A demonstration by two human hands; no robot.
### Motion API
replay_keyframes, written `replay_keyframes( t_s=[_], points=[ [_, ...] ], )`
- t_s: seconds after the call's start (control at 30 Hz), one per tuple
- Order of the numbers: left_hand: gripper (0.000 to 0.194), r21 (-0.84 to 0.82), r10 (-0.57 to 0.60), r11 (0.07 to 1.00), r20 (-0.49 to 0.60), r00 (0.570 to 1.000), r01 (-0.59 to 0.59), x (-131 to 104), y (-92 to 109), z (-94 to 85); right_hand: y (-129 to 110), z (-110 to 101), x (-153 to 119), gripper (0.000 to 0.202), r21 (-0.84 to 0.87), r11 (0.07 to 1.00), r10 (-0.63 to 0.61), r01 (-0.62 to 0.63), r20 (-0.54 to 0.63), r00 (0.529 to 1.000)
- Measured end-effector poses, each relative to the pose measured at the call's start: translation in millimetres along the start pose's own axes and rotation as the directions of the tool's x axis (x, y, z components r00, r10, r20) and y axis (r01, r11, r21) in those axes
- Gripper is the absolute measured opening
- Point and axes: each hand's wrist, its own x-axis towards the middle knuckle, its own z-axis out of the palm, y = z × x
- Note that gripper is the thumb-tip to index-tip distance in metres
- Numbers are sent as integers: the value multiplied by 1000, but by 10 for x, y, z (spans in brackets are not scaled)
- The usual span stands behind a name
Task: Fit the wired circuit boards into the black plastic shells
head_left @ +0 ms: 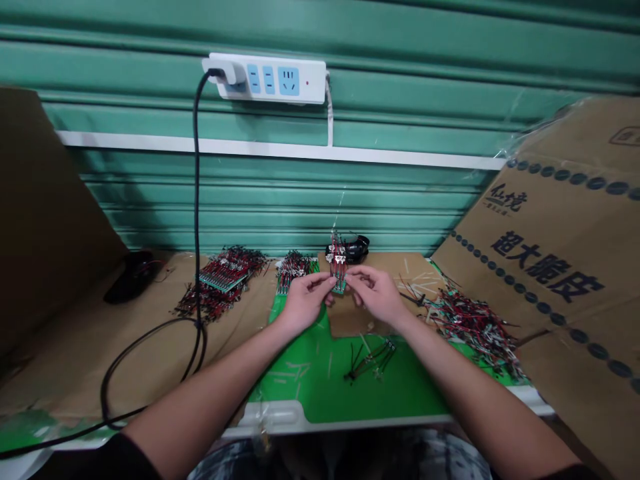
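Note:
A small green circuit board with red and black wires (339, 267) is held up between both hands, near the middle of the table. My left hand (309, 300) pinches its left edge with thumb and fingers. On the opposite edge, my right hand (375, 291) grips it the same way. The wires and white connectors rise above the fingertips. Just left of my left hand lies a bundle of similar wired boards (296, 270). Beneath the hands is a flat cardboard piece (350, 320).
Stacked wired boards (225, 273) lie at left, and a tangled wire pile (475, 327) at right. Loose wires (373, 360) lie in front. A black cable (197, 200) hangs from a power strip (270, 79). Cardboard walls (555, 267) flank the table. A black object (356, 249) sits behind.

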Motion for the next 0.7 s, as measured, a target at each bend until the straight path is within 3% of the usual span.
replay_keyframes(
  t_s=[0.27, 0.47, 0.7],
  points=[
    [49, 45, 34, 998, 30, 999, -35, -1, -12, 0, 13, 3, 10, 46, 45, 998, 47, -50, 62, 997],
    [54, -111, -95, 989, 41, 995, 99, 21, -41, -17, 64, 60, 1, 46, 79, 996, 37, -34, -36, 999],
    [56, -139, -170, 974, 63, 983, 177, -10, 3, -14, 113, 89, -13, 49, 70, 995, 68, -68, 16, 998]
  ],
)
